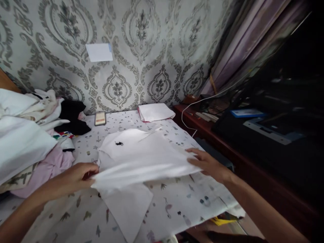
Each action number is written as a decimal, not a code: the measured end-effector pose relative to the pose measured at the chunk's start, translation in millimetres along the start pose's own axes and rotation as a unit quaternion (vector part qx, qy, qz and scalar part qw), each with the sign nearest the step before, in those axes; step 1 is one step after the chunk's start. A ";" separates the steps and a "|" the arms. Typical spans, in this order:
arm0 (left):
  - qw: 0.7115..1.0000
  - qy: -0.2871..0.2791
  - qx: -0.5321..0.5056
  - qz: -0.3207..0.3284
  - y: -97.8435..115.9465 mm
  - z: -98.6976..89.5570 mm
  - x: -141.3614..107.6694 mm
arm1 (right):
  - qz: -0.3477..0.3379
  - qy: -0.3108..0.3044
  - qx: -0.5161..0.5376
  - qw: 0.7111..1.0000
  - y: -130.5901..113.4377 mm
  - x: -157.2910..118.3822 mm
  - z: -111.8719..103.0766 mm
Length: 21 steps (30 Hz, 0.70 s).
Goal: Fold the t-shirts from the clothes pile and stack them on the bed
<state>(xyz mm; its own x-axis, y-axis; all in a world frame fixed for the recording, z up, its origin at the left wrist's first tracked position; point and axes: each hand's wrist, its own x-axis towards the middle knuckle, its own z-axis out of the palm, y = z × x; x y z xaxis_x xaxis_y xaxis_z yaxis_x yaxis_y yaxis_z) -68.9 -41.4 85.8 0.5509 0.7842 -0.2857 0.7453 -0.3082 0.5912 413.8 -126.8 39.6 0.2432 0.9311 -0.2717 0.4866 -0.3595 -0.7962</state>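
Note:
A white garment [141,158] with a small black print lies spread over the patterned sheet, its near edge lifted into a taut fold. My left hand [83,173] pinches the left end of that fold between thumb and fingers. At the opposite end, my right hand [202,162] grips the cloth, some fingers hidden behind it. A pointed flap of the same white cloth hangs toward me below the fold. What kind of garment it is, I cannot tell for sure.
A heap of clothes [27,135] rises on the left. By the wall lie a folded white cloth [157,112] and a small framed card [100,118]. The printed bed sheet [177,202] covers the surface. A dark red wooden ledge [243,165] with a white cable [182,116] borders the right side.

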 end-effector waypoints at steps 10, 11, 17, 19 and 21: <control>0.972 0.220 0.005 -0.081 -18.9 -42.2 147.4 | -0.180 0.093 -0.328 0.923 -45.2 110.6 28.6; 0.972 0.219 0.014 -0.083 -17.1 -39.0 163.6 | -0.188 0.089 -0.344 0.916 -53.7 123.7 35.2; 0.991 0.132 -0.009 -0.036 -9.1 -24.7 193.2 | -0.185 0.094 -0.232 0.950 -68.5 164.7 47.8; 0.993 0.109 -0.031 -0.023 -9.5 -28.4 191.0 | -0.168 0.113 -0.172 0.964 -68.5 171.3 47.8; 0.991 0.115 -0.073 -0.011 -11.1 -37.8 190.5 | -0.149 0.122 -0.135 0.972 -71.0 179.1 48.7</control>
<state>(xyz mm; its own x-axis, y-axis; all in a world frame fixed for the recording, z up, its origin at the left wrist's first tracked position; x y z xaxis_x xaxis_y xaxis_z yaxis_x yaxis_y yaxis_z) 13.6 131.8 53.3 0.4218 0.8973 -0.1301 0.6844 -0.2209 0.6949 382.0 68.5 21.1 0.2335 0.9659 0.1120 0.7605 -0.1097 -0.6400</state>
